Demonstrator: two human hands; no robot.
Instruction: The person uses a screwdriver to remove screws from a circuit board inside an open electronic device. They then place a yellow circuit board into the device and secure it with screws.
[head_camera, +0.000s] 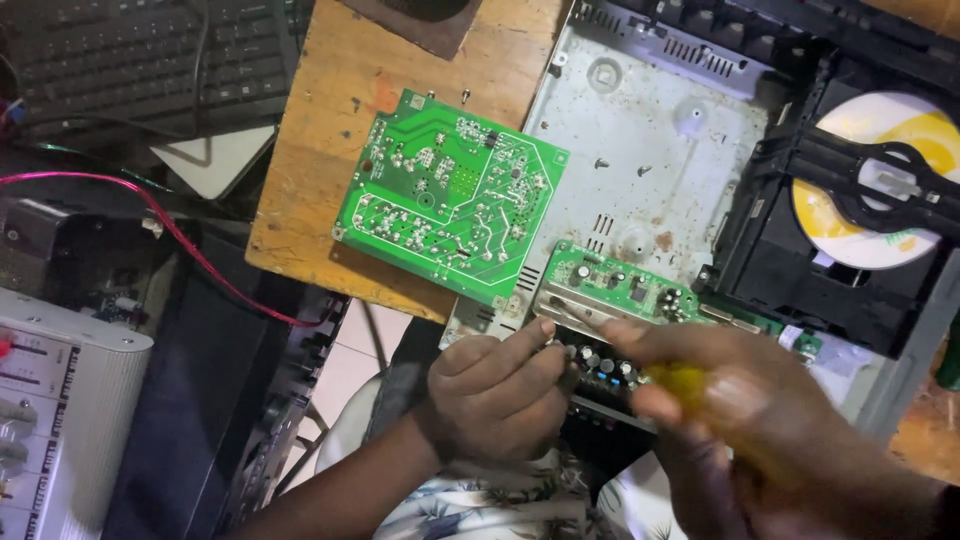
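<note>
— What is each grip doing right now?

— The right hand (740, 400) is wrapping tight round a yellow-handled tool (680, 385), probably a screwdriver. Its handle is running roughly left to right, pointing toward the left hand (495, 390). The tip is hidden behind the fingers, so I cannot tell what it is touching.

— And the left grip?

— It is curling narrow, thumb and fingertips pinching at the near edge of a small green circuit board (625, 295), right by a row of dark capacitors (600, 362). Whether it is actually holding something small there, I cannot tell.

— Where is that board lying?

— Just beyond both hands, at the front of an opened metal disc-player chassis (650, 150), its long side running left to right. Both hands are touching or nearly touching it; the left one is a shade nearer.

— What else is sitting around?

— A larger green circuit board (450, 195) is lying solder side up on the wooden counter (310, 200), left of the chassis. A yellow-and-white disc (880, 130) is sitting in the black drive tray to the right. A keyboard (130, 60) is showing top left, partly cut off.
</note>
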